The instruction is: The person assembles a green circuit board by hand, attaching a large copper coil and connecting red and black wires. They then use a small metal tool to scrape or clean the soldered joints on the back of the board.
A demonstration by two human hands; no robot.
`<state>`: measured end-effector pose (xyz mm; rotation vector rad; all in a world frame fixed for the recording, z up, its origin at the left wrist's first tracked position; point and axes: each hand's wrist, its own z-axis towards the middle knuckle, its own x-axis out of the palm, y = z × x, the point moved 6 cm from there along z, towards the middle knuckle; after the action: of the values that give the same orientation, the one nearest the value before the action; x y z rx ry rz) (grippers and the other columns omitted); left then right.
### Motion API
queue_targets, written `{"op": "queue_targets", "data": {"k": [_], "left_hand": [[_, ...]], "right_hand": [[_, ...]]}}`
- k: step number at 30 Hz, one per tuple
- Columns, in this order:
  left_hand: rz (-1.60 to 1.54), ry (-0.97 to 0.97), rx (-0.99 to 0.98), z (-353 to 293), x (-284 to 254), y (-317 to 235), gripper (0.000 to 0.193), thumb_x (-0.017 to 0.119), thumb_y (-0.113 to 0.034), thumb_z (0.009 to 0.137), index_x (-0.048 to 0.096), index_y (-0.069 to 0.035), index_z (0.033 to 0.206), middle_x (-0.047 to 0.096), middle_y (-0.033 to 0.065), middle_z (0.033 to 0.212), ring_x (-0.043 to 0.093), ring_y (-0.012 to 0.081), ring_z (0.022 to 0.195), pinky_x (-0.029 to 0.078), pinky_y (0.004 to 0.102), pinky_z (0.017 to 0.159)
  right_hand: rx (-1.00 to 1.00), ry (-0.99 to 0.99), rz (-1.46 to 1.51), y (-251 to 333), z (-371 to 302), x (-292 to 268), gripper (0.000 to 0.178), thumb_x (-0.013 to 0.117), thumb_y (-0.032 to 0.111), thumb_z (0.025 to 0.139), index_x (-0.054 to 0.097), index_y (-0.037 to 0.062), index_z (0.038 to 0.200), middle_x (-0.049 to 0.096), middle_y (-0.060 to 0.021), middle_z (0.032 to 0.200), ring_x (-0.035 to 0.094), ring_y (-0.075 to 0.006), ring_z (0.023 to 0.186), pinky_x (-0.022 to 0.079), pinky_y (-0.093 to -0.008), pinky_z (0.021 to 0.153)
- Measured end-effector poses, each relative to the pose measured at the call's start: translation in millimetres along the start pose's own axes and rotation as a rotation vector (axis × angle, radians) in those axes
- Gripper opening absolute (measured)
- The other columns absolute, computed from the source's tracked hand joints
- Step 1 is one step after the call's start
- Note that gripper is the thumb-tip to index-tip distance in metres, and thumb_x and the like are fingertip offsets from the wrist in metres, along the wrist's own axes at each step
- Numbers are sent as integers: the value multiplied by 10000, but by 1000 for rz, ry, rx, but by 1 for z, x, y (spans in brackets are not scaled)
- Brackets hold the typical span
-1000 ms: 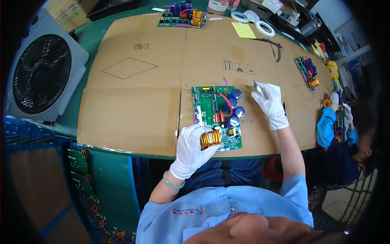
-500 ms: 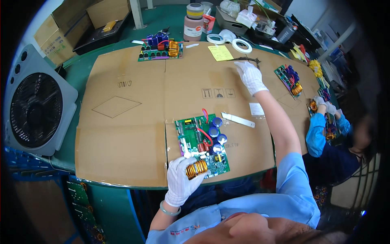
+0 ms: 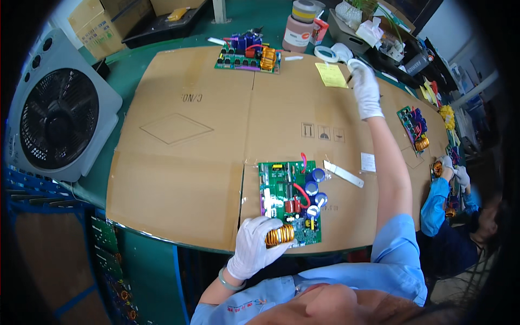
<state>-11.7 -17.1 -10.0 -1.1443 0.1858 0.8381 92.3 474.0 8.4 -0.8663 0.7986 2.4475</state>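
Note:
A green circuit board [image 3: 279,187] lies on the cardboard before me, with blue capacitors [image 3: 311,188] along its right side and a bent red wire [image 3: 302,195]. My left hand [image 3: 253,244], in a white glove, is closed round the copper-wound coil [image 3: 280,235] at the board's near left corner. Stretched to the far side, my gloved right hand [image 3: 366,89] has its fingers closed over a dark thin tool [image 3: 350,80]. Most of that tool is hidden beneath the glove. A yellow paper [image 3: 331,75] lies just left of this hand.
A white flat-bladed tool [image 3: 344,174] rests right of the board. Other populated boards lie at the back [image 3: 246,54] and right [image 3: 414,130]. A fan [image 3: 59,116] stands left; a bottle [image 3: 298,33] and tape roll [image 3: 325,53] are behind. A co-worker's hands [image 3: 454,170] work at far right.
The view has shifted, so everything sits farther right. My right hand has moved from beside the dark thin tool to over it, its fingers now closing there. My left hand stays on the coil.

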Motion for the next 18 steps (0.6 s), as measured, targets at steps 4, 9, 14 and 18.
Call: {"op": "queue_targets", "data": {"k": [4, 9, 14, 18], "left_hand": [[25, -1, -29, -2, -5, 1, 595, 900, -305, 674, 586, -74, 1123, 662, 90, 991, 619, 293, 847, 441, 398, 742], [-60, -67, 70, -1, 3, 1, 632, 886, -339, 689, 604, -49, 1175, 684, 102, 1061, 658, 286, 899, 444, 388, 762], [-53, -51, 38, -5, 1, 7, 630, 888, -321, 684, 619, -53, 1187, 683, 98, 1071, 639, 287, 957, 456, 396, 803], [-39, -36, -3, -11, 4, 9, 536, 835, -249, 762, 620, -23, 1198, 677, 136, 1152, 620, 300, 1029, 481, 397, 930]], "right_hand": [[306, -61, 581, 90, -46, -80, 182, 497, 188, 1060, 557, 57, 1171, 699, -67, 853, 487, -45, 536, 371, -200, 469], [219, -17, 445, 178, -182, -188, 406, 541, 204, 1047, 471, -36, 1368, 657, -88, 848, 457, -20, 551, 360, -164, 504], [454, 29, 608, 176, -300, -199, 362, 609, 88, 993, 513, -32, 1321, 697, -151, 962, 615, -113, 727, 514, -234, 659], [551, 38, 508, 175, -330, -204, 271, 636, 20, 960, 585, -31, 1221, 706, -151, 1035, 669, -163, 877, 550, -283, 795]]}}
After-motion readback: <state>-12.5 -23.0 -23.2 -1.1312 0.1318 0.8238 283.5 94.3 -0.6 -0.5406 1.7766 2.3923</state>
